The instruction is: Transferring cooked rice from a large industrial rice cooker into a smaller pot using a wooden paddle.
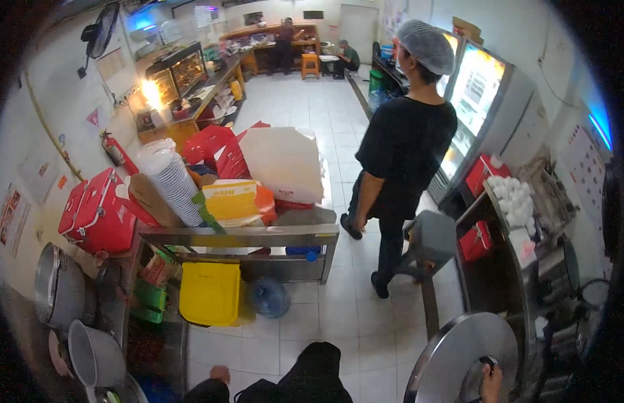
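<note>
My right hand [490,381] is closed on the black knob of a large round steel lid [453,359] at the lower right, which is tilted toward the camera. My left hand [219,374] hangs low at the bottom centre, away from the lid, its fingers too small and hidden to read. Above it on the floor are a yellow plastic bin [208,289] and a blue water jug [270,299]. At the lower left stand a deep metal pot [60,289] and a grey plastic container [94,352].
A person [406,148] in black with a hairnet stands ahead right beside glass-door fridges [463,114]. A steel counter [235,235] holds stacked cups [171,181] and boxes. Shelving [480,269] lines the right. Two other people are at the back. A tiled aisle runs ahead.
</note>
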A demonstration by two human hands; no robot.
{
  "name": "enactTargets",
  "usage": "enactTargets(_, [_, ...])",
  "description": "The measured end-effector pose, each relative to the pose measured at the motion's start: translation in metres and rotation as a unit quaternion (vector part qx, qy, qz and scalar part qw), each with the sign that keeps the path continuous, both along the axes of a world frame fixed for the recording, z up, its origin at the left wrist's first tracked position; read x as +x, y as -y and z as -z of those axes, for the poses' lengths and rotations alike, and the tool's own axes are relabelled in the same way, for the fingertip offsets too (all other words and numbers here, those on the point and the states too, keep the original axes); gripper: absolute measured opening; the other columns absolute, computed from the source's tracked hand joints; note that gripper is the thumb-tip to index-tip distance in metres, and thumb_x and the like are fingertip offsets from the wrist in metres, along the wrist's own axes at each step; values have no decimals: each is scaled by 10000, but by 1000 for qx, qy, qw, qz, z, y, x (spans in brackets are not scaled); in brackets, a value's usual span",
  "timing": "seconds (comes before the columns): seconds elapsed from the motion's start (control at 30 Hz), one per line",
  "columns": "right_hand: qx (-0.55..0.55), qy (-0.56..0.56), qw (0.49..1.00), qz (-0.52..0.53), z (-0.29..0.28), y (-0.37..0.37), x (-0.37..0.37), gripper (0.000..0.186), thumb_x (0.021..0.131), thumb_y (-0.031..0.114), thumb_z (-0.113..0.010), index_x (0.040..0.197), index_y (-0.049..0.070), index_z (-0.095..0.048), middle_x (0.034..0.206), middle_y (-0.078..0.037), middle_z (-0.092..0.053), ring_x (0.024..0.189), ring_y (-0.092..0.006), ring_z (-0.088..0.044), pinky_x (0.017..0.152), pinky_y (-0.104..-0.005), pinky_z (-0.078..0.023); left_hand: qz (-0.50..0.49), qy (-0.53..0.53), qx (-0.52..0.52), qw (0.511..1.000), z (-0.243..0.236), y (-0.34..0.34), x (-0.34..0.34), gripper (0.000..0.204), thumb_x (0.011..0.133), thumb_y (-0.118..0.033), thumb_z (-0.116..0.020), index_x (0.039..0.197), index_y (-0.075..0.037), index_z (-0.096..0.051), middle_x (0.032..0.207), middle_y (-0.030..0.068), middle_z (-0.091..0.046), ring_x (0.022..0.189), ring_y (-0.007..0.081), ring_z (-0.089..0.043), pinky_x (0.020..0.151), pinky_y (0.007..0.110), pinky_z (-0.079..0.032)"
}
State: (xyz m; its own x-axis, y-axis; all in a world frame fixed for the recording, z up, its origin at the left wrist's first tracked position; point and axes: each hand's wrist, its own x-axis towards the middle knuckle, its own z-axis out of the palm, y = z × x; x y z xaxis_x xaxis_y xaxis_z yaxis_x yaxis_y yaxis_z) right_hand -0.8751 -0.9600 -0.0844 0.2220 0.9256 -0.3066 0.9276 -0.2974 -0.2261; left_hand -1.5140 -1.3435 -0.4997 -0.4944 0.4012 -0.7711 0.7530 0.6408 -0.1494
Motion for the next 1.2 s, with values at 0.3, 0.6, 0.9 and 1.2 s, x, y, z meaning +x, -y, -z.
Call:
enactTargets(0.3, [136, -218, 961, -103, 129, -266, 32, 386, 913, 245, -437, 1196, -15, -471, 1159, -217, -528, 1080, -360, -503, 905, -374, -386, -93, 154, 229, 957, 9, -139, 92, 219, 679, -201, -679, 823, -47, -623, 742, 105, -616, 697, 279, -607, 598, 389, -489])
enactTargets(0.6, [100, -111, 983, -103, 211, -487, -20, 439, 898, 365, -429, 1057, -36, -516, 1064, -260, -543, 1007, -401, -511, 845, -449, -403, -211, 263, 312, 888, -61, -455, 76, 255, 689, -57, -680, 909, 14, -573, 603, 140, -614, 460, 169, -598, 397, 274, -472])
enactTargets(0.9, [47, -78, 983, -161, 367, -692, -86, 354, 883, 312, -468, 949, -30, -528, 934, -297, -569, 885, -459, -542, 773, -501, -422, -474, 140, 367, 788, -53, -396, 214, 197, 815, -181, -561, 862, 11, -559, 638, 92, -571, 493, 190, -539, 548, 330, -494])
enactTargets(1.2, [-17, -35, 959, -280, 491, -804, -94, 269, 851, 185, -481, 1052, 25, -563, 998, -259, -536, 858, -418, -563, 746, -465, -467, -627, 166, 214, 730, -112, -541, 350, 341, 814, -333, -606, 904, -7, -568, 698, 84, -564, 564, 184, -512, 635, 334, -485])
